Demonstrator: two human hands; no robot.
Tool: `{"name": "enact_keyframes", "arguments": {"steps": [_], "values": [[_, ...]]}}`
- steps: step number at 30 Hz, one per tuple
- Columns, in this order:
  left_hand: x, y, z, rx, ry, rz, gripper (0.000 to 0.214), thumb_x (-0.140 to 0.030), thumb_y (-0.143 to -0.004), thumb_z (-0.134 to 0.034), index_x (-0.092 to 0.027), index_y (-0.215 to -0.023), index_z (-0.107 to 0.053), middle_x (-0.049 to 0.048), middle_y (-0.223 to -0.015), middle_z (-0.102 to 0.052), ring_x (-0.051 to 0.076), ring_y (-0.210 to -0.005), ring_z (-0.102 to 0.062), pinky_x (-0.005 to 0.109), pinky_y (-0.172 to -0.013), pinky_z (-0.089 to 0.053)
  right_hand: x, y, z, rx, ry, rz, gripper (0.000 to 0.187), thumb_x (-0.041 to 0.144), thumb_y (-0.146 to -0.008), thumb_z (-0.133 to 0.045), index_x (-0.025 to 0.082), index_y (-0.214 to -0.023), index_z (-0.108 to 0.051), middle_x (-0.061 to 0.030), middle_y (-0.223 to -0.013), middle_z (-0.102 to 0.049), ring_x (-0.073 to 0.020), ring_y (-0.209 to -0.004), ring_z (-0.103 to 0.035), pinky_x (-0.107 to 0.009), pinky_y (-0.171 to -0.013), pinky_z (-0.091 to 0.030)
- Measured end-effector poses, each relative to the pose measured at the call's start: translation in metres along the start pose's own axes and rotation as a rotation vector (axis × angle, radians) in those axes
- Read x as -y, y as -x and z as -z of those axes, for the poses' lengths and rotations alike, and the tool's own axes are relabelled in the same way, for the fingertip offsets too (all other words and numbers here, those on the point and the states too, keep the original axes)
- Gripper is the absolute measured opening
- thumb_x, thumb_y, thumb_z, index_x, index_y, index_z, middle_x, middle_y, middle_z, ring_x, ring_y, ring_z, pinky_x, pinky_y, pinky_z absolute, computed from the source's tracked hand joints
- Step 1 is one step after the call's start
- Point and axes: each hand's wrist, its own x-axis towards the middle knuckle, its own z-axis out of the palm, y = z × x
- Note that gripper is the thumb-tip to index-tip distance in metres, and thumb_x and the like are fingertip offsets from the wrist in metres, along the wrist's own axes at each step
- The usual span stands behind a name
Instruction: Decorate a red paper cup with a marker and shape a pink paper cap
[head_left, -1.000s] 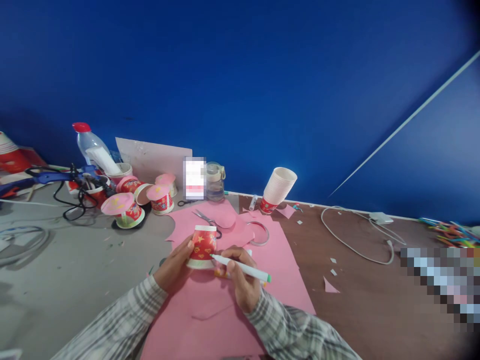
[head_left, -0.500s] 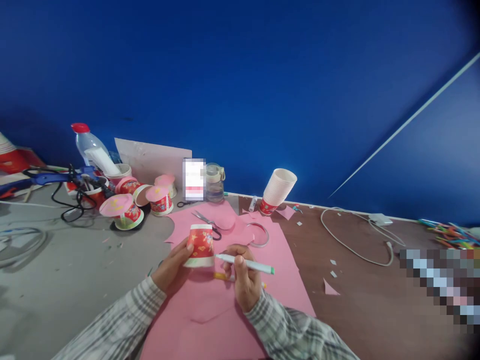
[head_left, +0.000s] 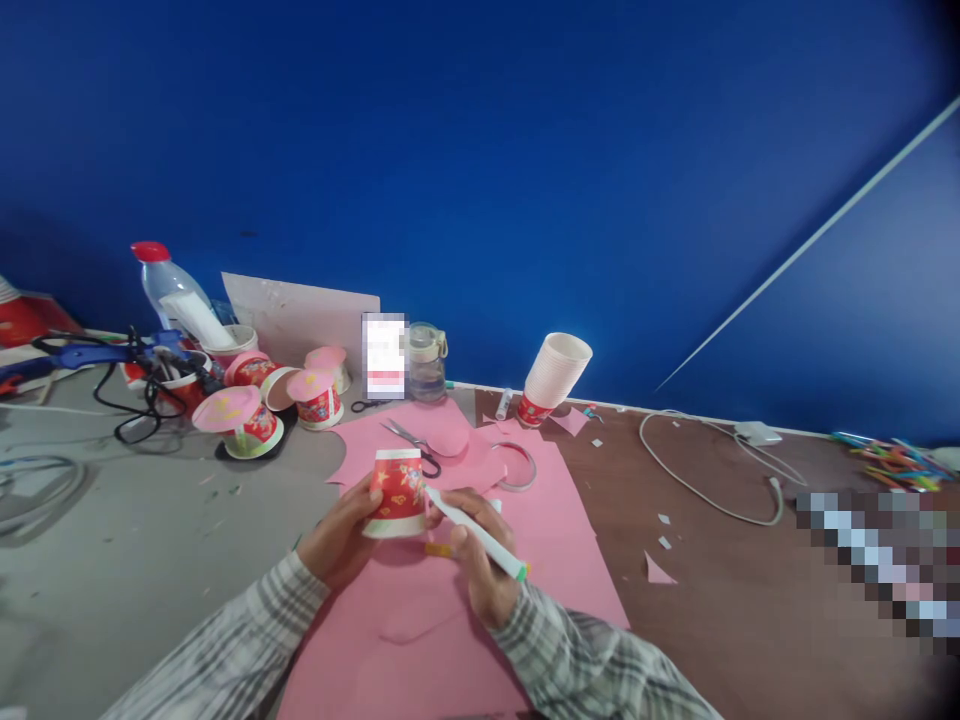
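Red paper cup (head_left: 397,490), gold and blue print, is held inverted above a large pink paper sheet (head_left: 450,660), its white-banded base uppermost and its wide rim below. The cup is gripped at its left side by the left hand (head_left: 341,525), thumb laid against the printed wall. A white marker with a green end (head_left: 480,540) is gripped by the right hand (head_left: 484,560) between thumb and fingers. The marker's tip is directed at the cup's right side; whether contact is made cannot be told. Beneath the right hand a yellow marker (head_left: 440,549) is partly hidden, laid on the sheet.

Beyond the cup, scissors (head_left: 405,433) are seen with blades parted, next to a rounded pink paper piece (head_left: 448,437). A pale ring (head_left: 534,468) is placed to their right. Farther back, a tilted stack of paper cups (head_left: 556,370) is noted near a small white tube (head_left: 503,404), and a lidded clear jar (head_left: 427,375) is set close to the blue wall (head_left: 480,180).

At left, cups topped with pink discs (head_left: 315,405) are grouped near a red-capped bottle (head_left: 169,285). At far right, coloured sticks (head_left: 892,462) are piled beyond a white cable (head_left: 712,510).
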Motion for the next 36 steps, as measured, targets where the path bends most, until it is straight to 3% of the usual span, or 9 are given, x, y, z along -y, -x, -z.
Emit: {"name": "enact_keyframes", "arguments": {"steps": [5, 10, 36], "values": [[0.0, 0.001, -0.001, -0.029, -0.066, -0.006, 0.033, -0.015, -0.07, -0.054, -0.009, -0.102, -0.059, 0.0174, -0.08, -0.071, 0.037, -0.075, -0.061, 0.044, -0.061, -0.047, -0.003, 0.006, -0.002, 0.029, -0.07, -0.079, 0.028, 0.038, -0.083, -0.049, 0.019, -0.095, -0.065, -0.0076, -0.074, -0.064, -0.0231, -0.059, -0.062, -0.029, -0.041, -0.052], [-0.001, 0.002, -0.007, -0.059, -0.107, -0.015, 0.034, -0.016, -0.066, -0.059, -0.01, -0.099, -0.061, 0.0162, -0.079, -0.071, 0.036, -0.072, -0.061, 0.043, -0.06, -0.046, -0.006, 0.007, -0.003, -0.005, -0.092, -0.173, 0.025, 0.04, -0.08, -0.054, 0.018, -0.091, -0.063, -0.0048, -0.065, -0.064, -0.0211, -0.053, -0.061, -0.029, -0.042, -0.053], [-0.003, 0.003, -0.011, -0.075, -0.135, 0.001, 0.033, -0.015, -0.063, -0.062, -0.012, -0.096, -0.062, 0.0155, -0.075, -0.071, 0.035, -0.068, -0.062, 0.044, -0.057, -0.048, -0.007, 0.005, -0.005, -0.015, -0.065, -0.18, 0.023, 0.038, -0.079, -0.055, 0.017, -0.084, -0.064, -0.0039, -0.061, -0.062, -0.0174, -0.046, -0.057, -0.027, -0.04, -0.052]]}}
